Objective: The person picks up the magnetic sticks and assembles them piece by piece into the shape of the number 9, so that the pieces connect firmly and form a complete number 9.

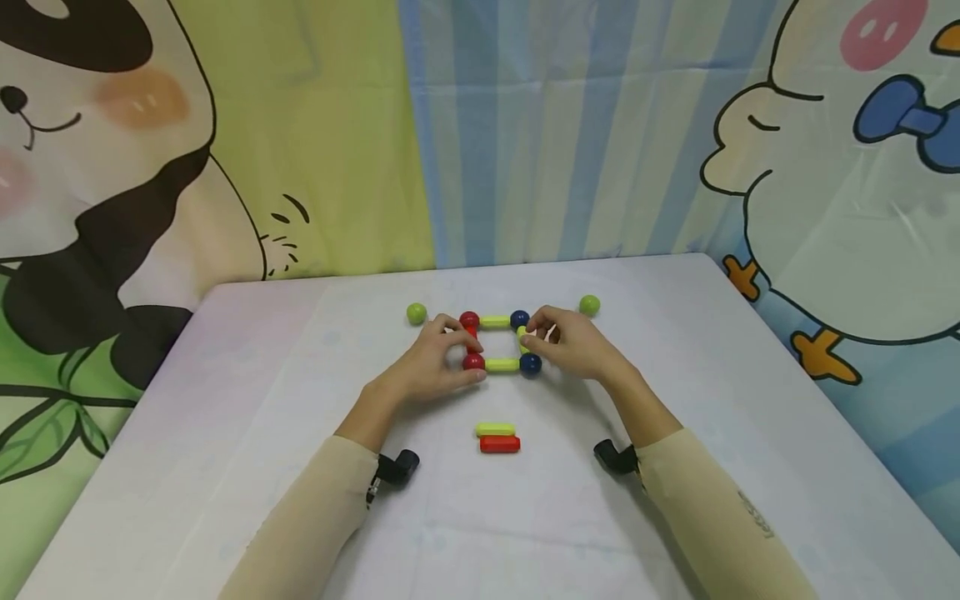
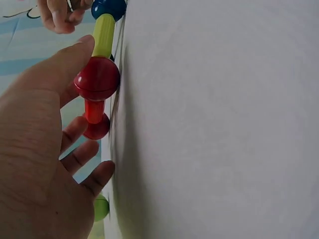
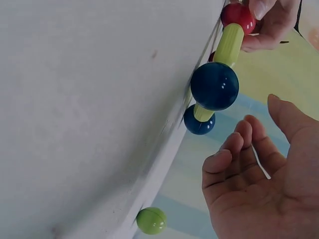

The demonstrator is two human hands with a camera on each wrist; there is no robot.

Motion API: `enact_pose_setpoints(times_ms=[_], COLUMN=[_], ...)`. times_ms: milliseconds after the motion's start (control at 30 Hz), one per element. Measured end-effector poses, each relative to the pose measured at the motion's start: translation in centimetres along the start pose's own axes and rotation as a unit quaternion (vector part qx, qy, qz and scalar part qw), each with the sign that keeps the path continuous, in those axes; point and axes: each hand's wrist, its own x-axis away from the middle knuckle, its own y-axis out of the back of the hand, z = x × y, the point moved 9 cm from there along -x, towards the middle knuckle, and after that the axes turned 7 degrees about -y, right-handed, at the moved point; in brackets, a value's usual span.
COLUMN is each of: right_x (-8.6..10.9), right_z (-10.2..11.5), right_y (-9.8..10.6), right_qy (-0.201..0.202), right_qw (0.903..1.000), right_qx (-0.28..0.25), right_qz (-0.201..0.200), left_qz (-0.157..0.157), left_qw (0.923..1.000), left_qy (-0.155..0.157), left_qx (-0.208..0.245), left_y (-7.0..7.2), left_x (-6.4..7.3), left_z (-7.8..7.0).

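Observation:
A square of toy building rods and balls lies on the table, with two red balls (image 1: 473, 362) on the left and two dark blue balls (image 1: 530, 364) on the right. Yellow rods (image 1: 502, 365) form three sides and a red rod (image 2: 94, 110) the left one. My left hand (image 1: 438, 357) holds the square's left side, thumb by the near red ball and fingers round the far side of it. Beside the right side hovers my right hand (image 1: 573, 342), its fingers loosely bent; the right wrist view shows a gap between them and the blue balls (image 3: 215, 86).
Two green balls lie behind the square, one at left (image 1: 416, 313) and one at right (image 1: 589, 305). Nearer me, a loose yellow rod (image 1: 495, 429) and a loose red rod (image 1: 499, 445) lie side by side on the white table (image 1: 465, 533). Printed curtains hang behind.

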Motion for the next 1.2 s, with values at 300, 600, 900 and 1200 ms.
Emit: enact_pose_setpoints(times_ms=[300, 600, 900, 1200], right_x=[2.0, 3.7, 4.1, 4.6], right_z=[2.1, 4.1, 5.2, 4.5], right_y=[-1.1, -2.9, -4.1, -6.2], right_qy=[0.090, 0.139, 0.135, 0.106], right_qw=[0.9949, 0.9858, 0.9796, 0.9732], right_qx=[-0.010, 0.008, 0.029, 0.037], right_qz=[0.044, 0.094, 0.146, 0.200], left_qz=[-0.013, -0.017, -0.014, -0.008], left_qw=[0.9996, 0.9983, 0.9975, 0.9975], left_qy=[-0.002, 0.007, 0.011, 0.029], left_qx=[0.026, 0.056, 0.068, 0.064], left_y=[-0.2, -0.4, 0.3, -0.4], left_x=[0.3, 0.3, 0.3, 0.7], left_z=[1.0, 1.8, 1.7, 2.1])
